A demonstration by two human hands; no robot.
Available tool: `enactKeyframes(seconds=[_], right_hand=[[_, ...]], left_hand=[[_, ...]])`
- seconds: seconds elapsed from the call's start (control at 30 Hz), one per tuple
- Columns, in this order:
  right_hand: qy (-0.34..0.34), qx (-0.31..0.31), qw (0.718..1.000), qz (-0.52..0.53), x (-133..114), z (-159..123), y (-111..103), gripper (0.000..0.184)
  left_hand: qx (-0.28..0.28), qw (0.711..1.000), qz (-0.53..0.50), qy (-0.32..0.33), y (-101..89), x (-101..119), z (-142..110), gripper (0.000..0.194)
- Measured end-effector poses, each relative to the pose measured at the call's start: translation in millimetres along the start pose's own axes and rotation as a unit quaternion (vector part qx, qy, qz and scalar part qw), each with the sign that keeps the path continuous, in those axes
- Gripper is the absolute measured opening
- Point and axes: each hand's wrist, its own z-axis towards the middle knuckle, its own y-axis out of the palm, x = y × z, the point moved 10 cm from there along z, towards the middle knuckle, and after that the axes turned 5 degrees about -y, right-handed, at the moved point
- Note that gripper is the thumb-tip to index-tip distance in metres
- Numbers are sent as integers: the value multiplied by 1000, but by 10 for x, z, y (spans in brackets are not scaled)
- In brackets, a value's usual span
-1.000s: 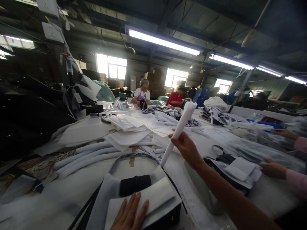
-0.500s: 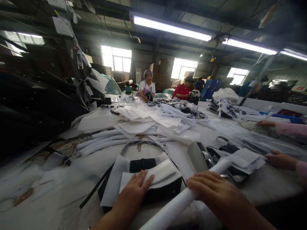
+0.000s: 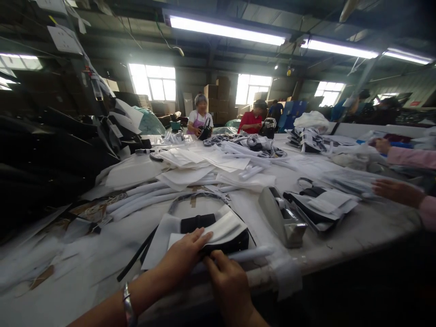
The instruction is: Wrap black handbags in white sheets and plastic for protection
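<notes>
A black handbag (image 3: 238,241) with a looped handle (image 3: 200,195) lies at the table's near edge. White sheets (image 3: 223,225) cover part of it. My left hand (image 3: 190,243) rests flat on the sheets, fingers stretched out. At the bag's lower edge, close beside it, my right hand (image 3: 230,277) has its fingers curled in; whatever is between them is hidden. A white foam tube (image 3: 254,253) lies along the bag's near side, partly behind my right hand. One strap (image 3: 134,259) sticks out to the bag's left.
A grey tape dispenser (image 3: 282,218) stands to the right, beside another paper-covered bag (image 3: 323,204). White sheets (image 3: 190,175) and foam tubes (image 3: 136,202) pile up beyond. A co-worker's hands (image 3: 397,190) are at the right; two people sit across the table.
My right hand has moved left and down to the bag's lower edge. The foam tube it held now lies along the bag's near side. My left hand stays on the sheets.
</notes>
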Motion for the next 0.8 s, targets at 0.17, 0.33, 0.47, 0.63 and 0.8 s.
enactKeyframes(seconds=[0.17,0.33,0.47,0.63,0.8], right_hand=[[37,17,997,58,86,-91,84,35],[74,69,981,166,193,-222,53,35],[114,50,969,213,212,-239,158,30],[102,45,976,189,208,-366,243,34],[21,-9,985,169,302,-580,438,39]], left_hand=[[6,1000,-2,-5,-1,8,-27,58],[-4,1000,13,-18,0,40,-47,61],[-5,1000,3,-20,-50,75,-59,58],[-27,999,-22,-16,-61,118,-95,59],[-15,1000,-23,-12,-38,176,-151,66]])
